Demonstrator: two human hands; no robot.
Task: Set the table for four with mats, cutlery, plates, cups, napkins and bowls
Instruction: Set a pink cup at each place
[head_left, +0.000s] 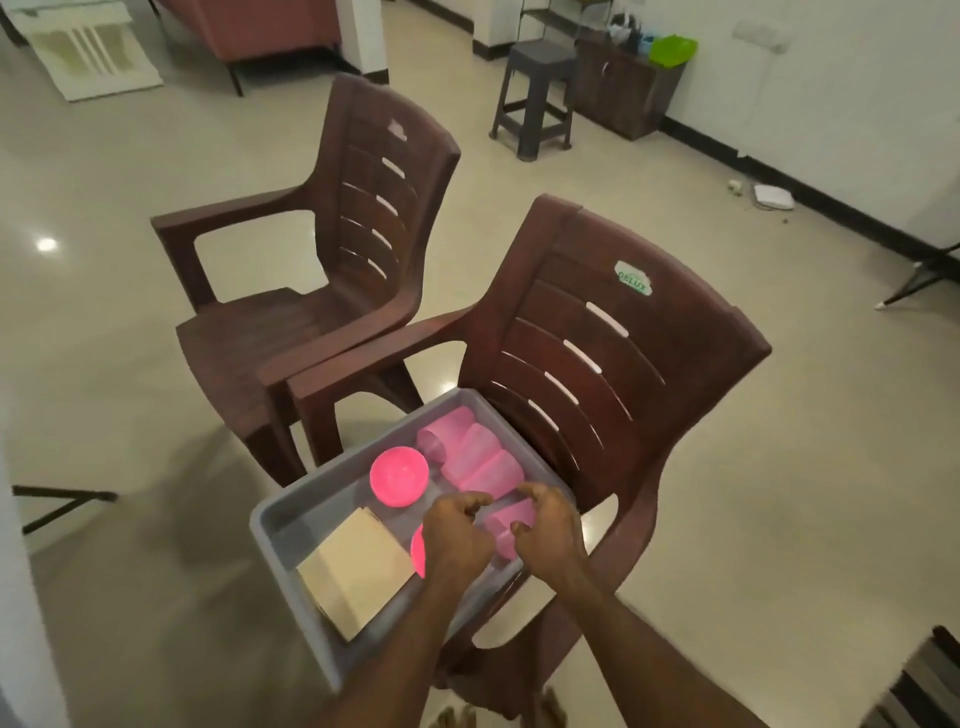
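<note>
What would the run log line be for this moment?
stage: fetching cups | left hand: curled over grey bin | right hand: at pink cup | bin on brown chair

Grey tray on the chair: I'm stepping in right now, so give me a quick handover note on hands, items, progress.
Left hand and right hand: both over the grey tray, fingers curled around a pink cup; actual grip unclear.
Tray sits on the near brown chair. It holds more pink cups lying on their sides, a pink bowl, a second one partly hidden, and a beige napkin stack.
Done: nothing visibly set; no table in view.
Left: carry out cups, bowls, napkins.
</note>
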